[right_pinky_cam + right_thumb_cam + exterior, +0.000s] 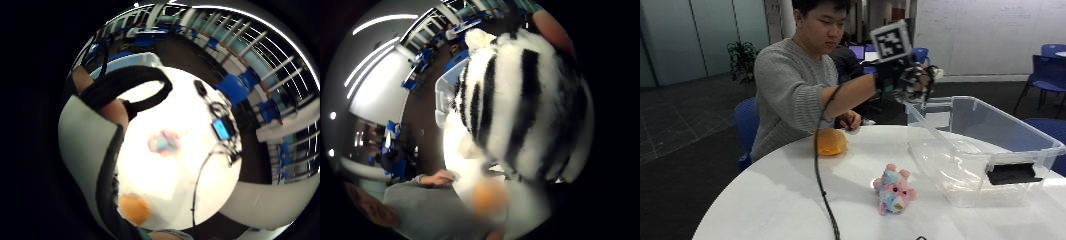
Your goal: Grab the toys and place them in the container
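Observation:
In the outside view my gloved right hand (896, 80) is raised beside the near corner of the clear plastic container (1013, 150) and grips a black-and-white striped plush toy (918, 84). That striped toy (525, 100) fills the thumb side palm view. A pink and blue plush toy (894, 194) lies on the white table (773, 200) in front of the container; it shows faintly as a pink and blue toy (164, 142) in the little finger side palm view. An orange plush toy (830, 142) sits near the person's bare left hand (850, 120), and the orange toy (134, 208) shows again at the table's edge.
A black cable (821, 190) hangs from the raised arm and trails across the table. A small device with a lit screen (221, 129) and cables lies on the table. Blue chairs (1047, 65) stand behind the container.

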Demonstrator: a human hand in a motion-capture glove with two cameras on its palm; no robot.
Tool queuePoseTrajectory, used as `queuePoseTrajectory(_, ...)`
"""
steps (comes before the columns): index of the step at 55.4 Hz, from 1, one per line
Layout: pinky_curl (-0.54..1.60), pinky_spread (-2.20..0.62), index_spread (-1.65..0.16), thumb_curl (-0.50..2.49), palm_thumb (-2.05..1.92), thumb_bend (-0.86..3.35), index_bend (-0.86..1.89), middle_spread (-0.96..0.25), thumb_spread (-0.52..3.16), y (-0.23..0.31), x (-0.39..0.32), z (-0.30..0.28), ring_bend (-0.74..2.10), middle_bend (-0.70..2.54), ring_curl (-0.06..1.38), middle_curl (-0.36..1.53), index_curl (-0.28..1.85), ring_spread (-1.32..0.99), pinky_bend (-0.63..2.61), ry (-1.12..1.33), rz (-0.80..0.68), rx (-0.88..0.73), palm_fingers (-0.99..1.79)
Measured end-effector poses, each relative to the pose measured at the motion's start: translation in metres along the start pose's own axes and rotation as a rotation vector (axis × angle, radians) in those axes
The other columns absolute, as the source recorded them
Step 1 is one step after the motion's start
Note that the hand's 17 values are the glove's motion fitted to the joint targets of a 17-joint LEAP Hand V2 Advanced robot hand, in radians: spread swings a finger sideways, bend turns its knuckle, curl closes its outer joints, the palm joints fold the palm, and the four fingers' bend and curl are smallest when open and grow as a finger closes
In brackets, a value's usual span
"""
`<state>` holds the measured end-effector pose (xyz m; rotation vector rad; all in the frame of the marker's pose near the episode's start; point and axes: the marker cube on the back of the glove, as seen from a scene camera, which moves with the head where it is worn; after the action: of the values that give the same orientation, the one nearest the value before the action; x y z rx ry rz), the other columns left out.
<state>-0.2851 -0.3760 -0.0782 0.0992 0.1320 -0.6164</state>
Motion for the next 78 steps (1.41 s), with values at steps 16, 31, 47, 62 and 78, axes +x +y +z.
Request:
queuePoseTrajectory(16, 0.39, -0.34, -0.39, 0.8, 0.56, -0.01, 0.13, -0.33, 0.94, -0.136, -0.132, 0.141, 1.02, 0.52, 0.46, 0.55, 0.14, -0.43, 1.15, 0.02, 0.037, -0.224, 0.64)
queuePoseTrajectory(31, 0.39, -0.29, -0.38, 0.72, 0.45, -0.03, 0.11, -0.34, 1.12, -0.145, -0.132, 0.192, 1.01, 0.48, 0.46, 0.56, 0.13, -0.4, 1.12, 0.009, 0.014, -0.495, 0.37)
queuePoseTrajectory(47, 0.4, -0.04, -0.34, 0.52, 0.19, -0.04, 0.09, -0.23, 1.2, -0.141, -0.132, 0.191, 0.69, 0.19, 0.35, 0.46, 0.14, -0.24, 1.27, 0.004, 0.035, -0.55, -0.17)
queuePoseTrajectory(62, 0.37, 0.02, -0.33, 0.43, 0.13, -0.02, 0.09, -0.19, 1.21, -0.128, -0.111, 0.13, 0.64, 0.18, 0.32, 0.42, 0.14, -0.18, 1.22, 0.113, 0.13, -0.448, -0.14)
queuePoseTrajectory(78, 0.34, 0.03, -0.36, 0.36, 0.02, -0.02, 0.16, -0.19, 1.23, 0.015, 0.023, 0.004, 0.59, 0.18, 0.3, 0.39, 0.19, -0.17, 1.13, -0.017, -0.001, -0.236, -0.06)
